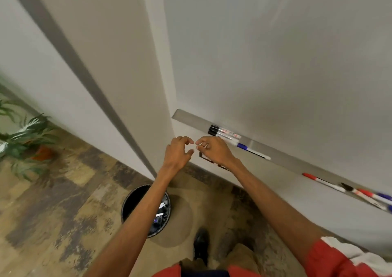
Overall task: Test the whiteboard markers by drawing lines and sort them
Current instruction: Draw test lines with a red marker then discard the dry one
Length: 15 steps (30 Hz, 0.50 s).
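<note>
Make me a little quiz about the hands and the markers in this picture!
1. True or false: the left hand and the right hand are pressing on the whiteboard.
2. Pick one: the two markers at the left end of the tray have caps that are A red, B black, C green.
3. Fill in: the black bin stands on the ____.

Key: 1 false, both hands are off the board; 2 B; 3 floor.

White wall (63, 68), mottled floor (63, 202)
</note>
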Motion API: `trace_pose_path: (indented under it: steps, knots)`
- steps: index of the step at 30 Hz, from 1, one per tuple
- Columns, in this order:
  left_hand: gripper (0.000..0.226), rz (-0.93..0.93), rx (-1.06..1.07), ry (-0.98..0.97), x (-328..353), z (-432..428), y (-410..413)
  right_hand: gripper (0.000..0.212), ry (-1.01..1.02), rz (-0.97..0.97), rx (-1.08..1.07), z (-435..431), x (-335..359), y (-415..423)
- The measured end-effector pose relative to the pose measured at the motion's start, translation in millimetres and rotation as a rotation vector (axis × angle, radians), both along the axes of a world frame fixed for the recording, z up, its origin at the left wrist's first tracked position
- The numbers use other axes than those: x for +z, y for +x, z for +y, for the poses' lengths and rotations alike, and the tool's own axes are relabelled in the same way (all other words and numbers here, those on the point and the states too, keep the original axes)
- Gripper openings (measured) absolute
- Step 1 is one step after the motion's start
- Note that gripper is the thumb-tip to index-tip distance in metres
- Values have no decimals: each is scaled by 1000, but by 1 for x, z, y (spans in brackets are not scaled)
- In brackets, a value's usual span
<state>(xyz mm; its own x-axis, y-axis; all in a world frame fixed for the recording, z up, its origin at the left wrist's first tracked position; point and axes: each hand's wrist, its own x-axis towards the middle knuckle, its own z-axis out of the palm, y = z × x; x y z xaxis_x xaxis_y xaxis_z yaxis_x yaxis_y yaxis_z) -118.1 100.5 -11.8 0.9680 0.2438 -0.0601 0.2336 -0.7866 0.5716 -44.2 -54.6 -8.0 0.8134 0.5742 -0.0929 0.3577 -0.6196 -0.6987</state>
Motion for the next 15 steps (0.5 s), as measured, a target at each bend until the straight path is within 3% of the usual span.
trace_pose_path:
  steps: [15]
  knots:
    - [26,-6,-451,-73,-4,-200,73,19,-69,-18,-552,-234,-5,15]
